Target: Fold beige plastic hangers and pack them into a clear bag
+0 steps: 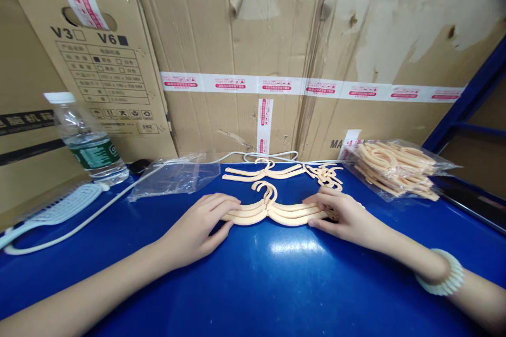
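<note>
Several cream plastic clothes hangers [288, 217] lie stacked together on the blue table, their hooks pointing away from me. My left hand [209, 219] closes on the left ends of this stack, thumb in front and fingers behind. At the opposite ends, my right hand [338, 216] grips the stack the same way, covering the tips. Just behind lies another group of cream hangers [245, 172], which neither hand touches. Beyond my right hand, small loose cream hook pieces [326, 175] are piled up.
A clear bag of cream hanger parts [395, 166] sits at right, near a dark flat device [476, 202]. At left are a flattened clear bag [174, 176], a water bottle [93, 142] and a pale blue hairbrush [63, 205]. A white cable [98, 216] crosses the table; cardboard [221, 26] stands behind.
</note>
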A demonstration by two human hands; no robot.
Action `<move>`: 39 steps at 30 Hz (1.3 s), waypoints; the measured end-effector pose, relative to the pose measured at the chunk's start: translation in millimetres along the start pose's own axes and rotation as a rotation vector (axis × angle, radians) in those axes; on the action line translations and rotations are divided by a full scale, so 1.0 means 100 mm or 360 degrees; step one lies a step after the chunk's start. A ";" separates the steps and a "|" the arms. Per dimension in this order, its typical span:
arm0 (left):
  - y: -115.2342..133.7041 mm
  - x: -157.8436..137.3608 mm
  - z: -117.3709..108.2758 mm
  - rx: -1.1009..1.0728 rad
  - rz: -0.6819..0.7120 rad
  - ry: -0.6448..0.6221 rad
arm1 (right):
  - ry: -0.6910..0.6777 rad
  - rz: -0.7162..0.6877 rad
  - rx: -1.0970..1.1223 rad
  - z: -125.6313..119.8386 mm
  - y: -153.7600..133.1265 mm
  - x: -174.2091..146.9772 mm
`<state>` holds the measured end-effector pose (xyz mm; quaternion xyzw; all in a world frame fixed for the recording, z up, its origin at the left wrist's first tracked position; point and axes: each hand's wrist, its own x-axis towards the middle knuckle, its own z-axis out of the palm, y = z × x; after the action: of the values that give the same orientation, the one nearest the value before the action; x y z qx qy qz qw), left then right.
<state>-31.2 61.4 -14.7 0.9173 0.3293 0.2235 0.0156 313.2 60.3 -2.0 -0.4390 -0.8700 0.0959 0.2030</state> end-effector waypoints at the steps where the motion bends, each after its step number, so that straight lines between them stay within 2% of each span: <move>1: 0.00 0.00 0.00 -0.0002 -0.0001 0.0003 | 0.0015 -0.0024 0.0002 0.00 -0.01 0.00; 4: 0.01 0.01 -0.01 -0.0005 -0.0007 0.0014 | 0.0103 -0.0126 0.0034 0.00 -0.03 -0.01; 6: 0.02 0.01 -0.01 -0.0007 -0.0003 0.0025 | 0.0270 -0.0142 0.0075 -0.02 -0.04 -0.01; 12: 0.03 -0.01 -0.01 -0.0015 -0.0021 0.0123 | 0.0995 0.0254 0.0446 -0.19 0.02 -0.02; 16: 0.01 0.00 0.00 -0.0054 -0.0076 0.0224 | 0.1269 0.0412 0.0784 -0.28 0.10 0.02; 22: -0.02 0.00 0.00 -0.0043 -0.0278 0.0303 | 0.1314 0.0556 0.1158 -0.25 0.14 0.05; 26: 0.00 -0.01 0.00 -0.0066 -0.0397 0.0330 | 0.1301 0.0602 0.1250 -0.24 0.14 0.04; 32: 0.02 -0.01 -0.02 -0.0129 -0.0449 0.0298 | 0.1250 0.0716 0.1311 -0.25 0.09 0.05; 39: 0.01 -0.01 -0.01 -0.0127 -0.0509 0.0312 | 0.1207 0.0849 0.1605 -0.24 0.11 0.06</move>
<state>-31.4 59.9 -13.4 0.8257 0.4617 0.3194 0.0549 328.1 71.6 17.3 -0.4934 -0.4498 0.3757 0.6427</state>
